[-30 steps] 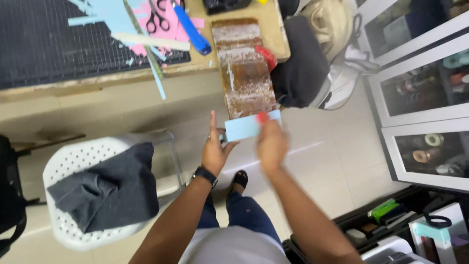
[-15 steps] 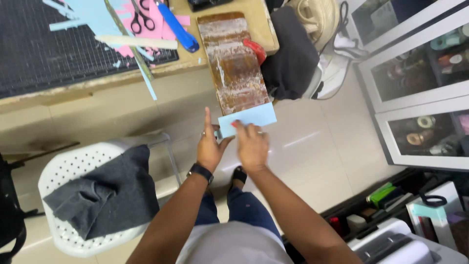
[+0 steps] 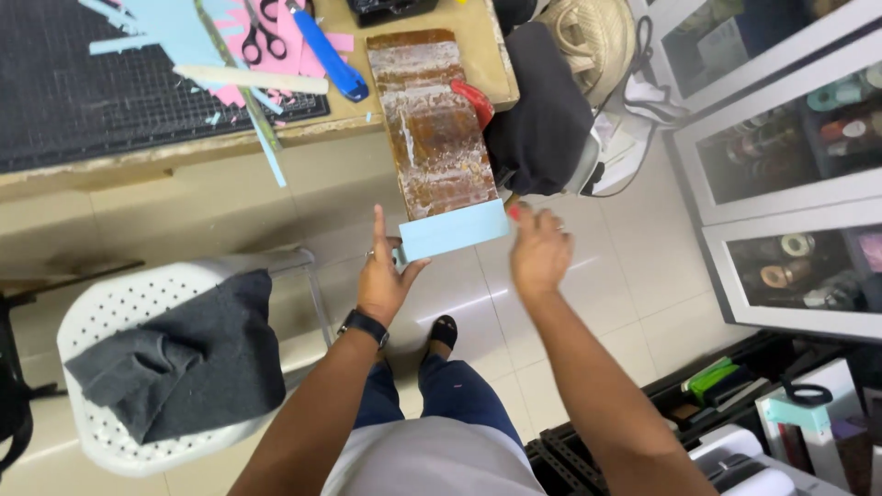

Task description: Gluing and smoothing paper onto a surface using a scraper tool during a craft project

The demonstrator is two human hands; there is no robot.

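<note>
A light blue folded paper strip is held out in front of me, over the floor. My left hand grips its left end between thumb and fingers, with the index finger pointing up. My right hand is at the strip's right end, fingertips touching its corner. A black watch sits on my left wrist. Just beyond the paper, a brown, white-smeared board sticks out over the workbench edge.
The workbench carries a black cutting mat, blue and pink paper scraps, scissors, a blue cutter and a pale ruler. A white perforated chair with grey cloth stands left. A dark bag, glass cabinets and floor bins lie right.
My hands and the blue strip have stayed close in front of the board. My right hand has slid off the top of the strip toward its right end.
</note>
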